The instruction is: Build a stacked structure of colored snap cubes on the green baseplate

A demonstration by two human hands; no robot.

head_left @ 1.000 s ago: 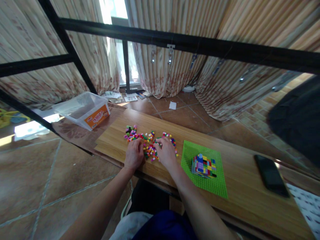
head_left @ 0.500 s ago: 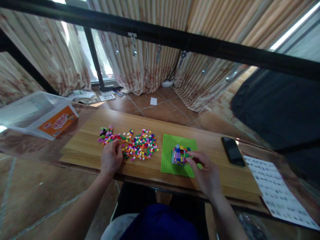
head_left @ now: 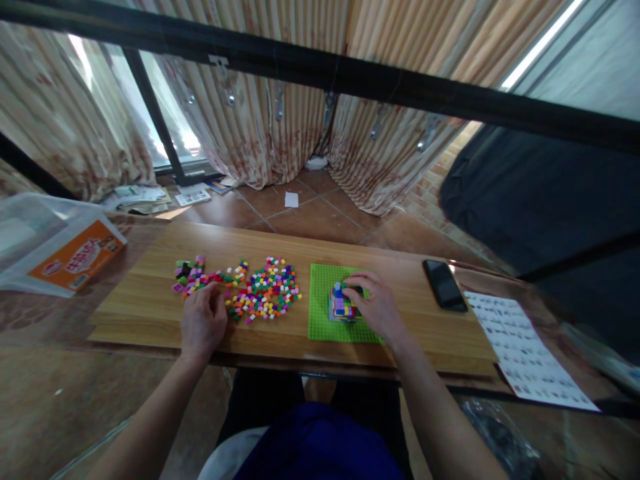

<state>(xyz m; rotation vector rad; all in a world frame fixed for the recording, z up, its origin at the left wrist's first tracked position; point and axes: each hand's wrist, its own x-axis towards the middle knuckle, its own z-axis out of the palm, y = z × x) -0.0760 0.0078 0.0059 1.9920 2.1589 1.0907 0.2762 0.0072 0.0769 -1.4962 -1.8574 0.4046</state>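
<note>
On the table's green baseplate [head_left: 320,320] stands a small multicoloured brick model [head_left: 343,308], with blue, purple, yellow and red pieces showing. My right hand [head_left: 380,308] reaches over the model's right and far side. Its thumb and fingers are bent round the upper part and hide some of it. My left hand [head_left: 204,321] rests at the near edge of the loose toy bricks [head_left: 265,293], fingers curled together. Whether a brick is between those fingertips is hidden. Pink, black and lime bricks [head_left: 187,272] lie beyond the left hand.
A black phone [head_left: 445,285] lies right of the baseplate, beside a printed sheet [head_left: 525,347]. A clear plastic tub [head_left: 60,247] with an orange label stands at the left. A dark metal bar [head_left: 300,63] crosses in front of the curtains.
My right hand has moved from the model's right side up over its top and far side. The whole view has shifted, so things appear further left. My left hand stays by the loose bricks.
</note>
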